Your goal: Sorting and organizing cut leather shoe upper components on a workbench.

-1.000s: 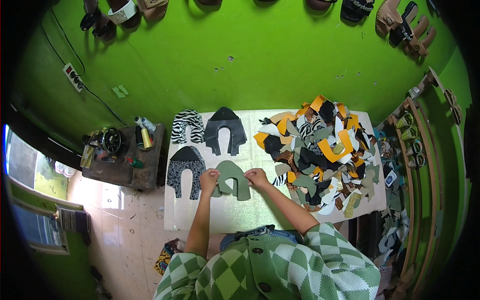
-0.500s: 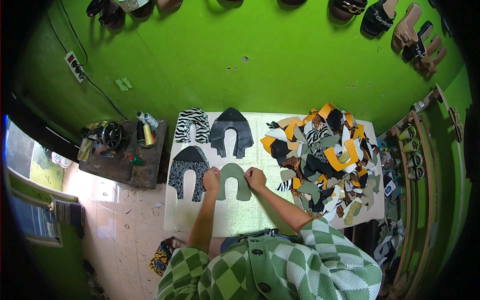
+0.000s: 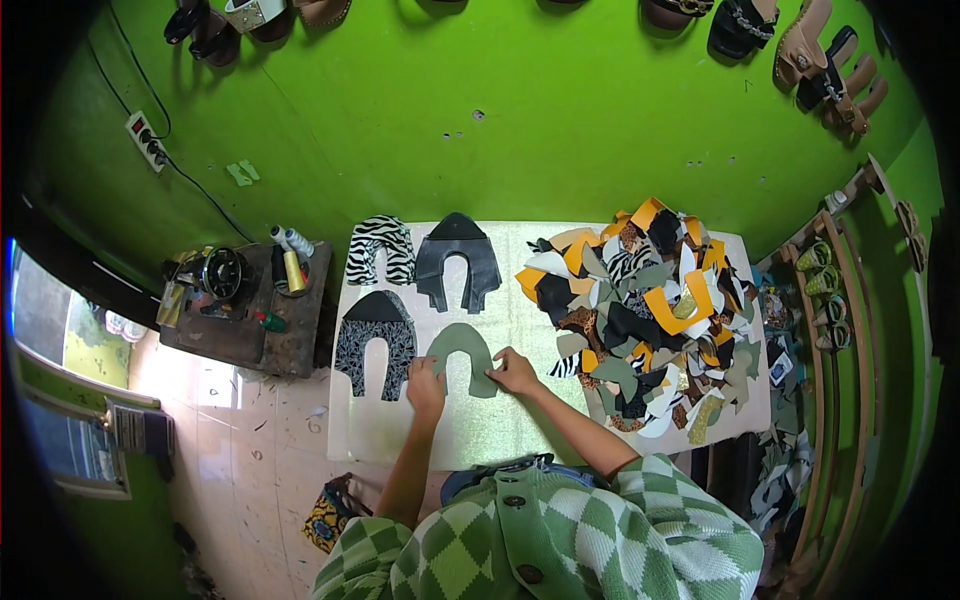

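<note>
L hand (image 3: 425, 388) & R hand (image 3: 514, 372) apart, each touching opp. leg of grn arch pc (image 3: 461, 336) on table (image 3: 530, 425); can't tell if pinched; blk/gry patterned pc (image 3: 358, 345) just left

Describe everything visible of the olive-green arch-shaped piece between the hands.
The olive-green arch-shaped piece is plain, like thin, smooth leather. It appears to lie flat on the pale, shimmering tabletop, curved end farther away, open end nearer. The left hand covers part of its left leg; the right hand touches its right leg's outer edge.
</note>
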{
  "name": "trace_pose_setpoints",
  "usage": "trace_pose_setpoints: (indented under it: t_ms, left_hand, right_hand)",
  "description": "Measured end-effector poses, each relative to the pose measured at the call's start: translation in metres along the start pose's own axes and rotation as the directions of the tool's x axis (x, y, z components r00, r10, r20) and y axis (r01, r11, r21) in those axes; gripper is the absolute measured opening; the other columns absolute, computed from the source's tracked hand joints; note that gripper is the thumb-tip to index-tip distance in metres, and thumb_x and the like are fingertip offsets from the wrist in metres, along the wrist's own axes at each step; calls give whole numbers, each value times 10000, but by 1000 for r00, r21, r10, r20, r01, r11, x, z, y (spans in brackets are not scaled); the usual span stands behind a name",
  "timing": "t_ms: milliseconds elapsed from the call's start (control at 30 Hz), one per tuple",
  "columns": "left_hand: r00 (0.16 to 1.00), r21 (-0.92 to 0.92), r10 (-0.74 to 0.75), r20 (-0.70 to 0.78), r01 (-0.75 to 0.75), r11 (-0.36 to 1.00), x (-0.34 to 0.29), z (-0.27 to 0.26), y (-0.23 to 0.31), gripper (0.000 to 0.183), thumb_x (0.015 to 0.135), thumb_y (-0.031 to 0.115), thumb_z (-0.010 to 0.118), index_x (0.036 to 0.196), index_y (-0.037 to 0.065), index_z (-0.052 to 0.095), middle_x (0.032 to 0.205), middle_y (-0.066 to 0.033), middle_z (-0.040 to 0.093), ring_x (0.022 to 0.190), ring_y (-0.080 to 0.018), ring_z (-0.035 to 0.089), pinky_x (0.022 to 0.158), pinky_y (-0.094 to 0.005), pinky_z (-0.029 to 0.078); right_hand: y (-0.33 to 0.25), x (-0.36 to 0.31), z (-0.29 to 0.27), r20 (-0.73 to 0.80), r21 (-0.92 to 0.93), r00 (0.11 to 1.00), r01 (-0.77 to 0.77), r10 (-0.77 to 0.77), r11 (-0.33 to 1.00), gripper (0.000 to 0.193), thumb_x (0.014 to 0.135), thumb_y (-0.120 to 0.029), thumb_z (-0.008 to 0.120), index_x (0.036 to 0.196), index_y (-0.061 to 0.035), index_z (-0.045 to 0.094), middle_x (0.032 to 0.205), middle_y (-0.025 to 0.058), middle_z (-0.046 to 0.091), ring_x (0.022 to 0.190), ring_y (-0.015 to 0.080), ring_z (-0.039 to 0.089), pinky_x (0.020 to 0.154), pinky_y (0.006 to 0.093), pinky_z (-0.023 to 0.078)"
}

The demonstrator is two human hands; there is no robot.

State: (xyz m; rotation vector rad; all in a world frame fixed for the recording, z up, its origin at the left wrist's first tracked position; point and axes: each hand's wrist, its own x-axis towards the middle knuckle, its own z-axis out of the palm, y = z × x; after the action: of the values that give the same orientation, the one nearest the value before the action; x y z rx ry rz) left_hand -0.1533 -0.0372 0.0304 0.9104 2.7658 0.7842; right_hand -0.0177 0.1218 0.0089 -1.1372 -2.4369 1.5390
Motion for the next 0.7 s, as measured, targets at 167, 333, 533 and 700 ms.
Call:
trace_pose_setpoints:
  t_ms: [167,333,533,700]
  left_hand:
    - [999,98,17,43,-21,995,-9,2,-1,394,681,94,720,1056,121,604,1045,-69,545,984,-267,543,779,-388,489]
    - [999,104,2,50,-7,995,-11,3,-1,405,680,91,727,1063,127,602,1077,-71,538,1024,-270,527,792,-383,491]
    - [996,143,39,83,-51,988,-12,7,2,388,674,92,730,1042,124,612,1065,-72,550,1016,-272,534,812,-383,486]
    - [963,19,262,57,-263,965,-18,15,24,295,690,85,693,979,90,638,1053,-82,561,982,-286,546,817,-388,455]
  right_hand:
    - [4,-4,9,102,294,990,-127,101,947,396,743,-209,720,1015,-7,515,708,94,633,655,191,631,594,306,478]
    - [-5,-21,3,-4,-115,997,82,-83,990,266,770,-181,633,999,-66,559,713,93,632,682,243,628,627,352,485]
    - [6,-48,-6,-114,-206,979,146,-172,968,194,745,-114,559,932,-89,607,773,122,594,767,291,594,694,390,471]
    - [25,-83,-35,-229,-154,954,158,-191,975,246,764,-17,503,1001,-65,553,1007,168,485,943,331,521,810,400,440]
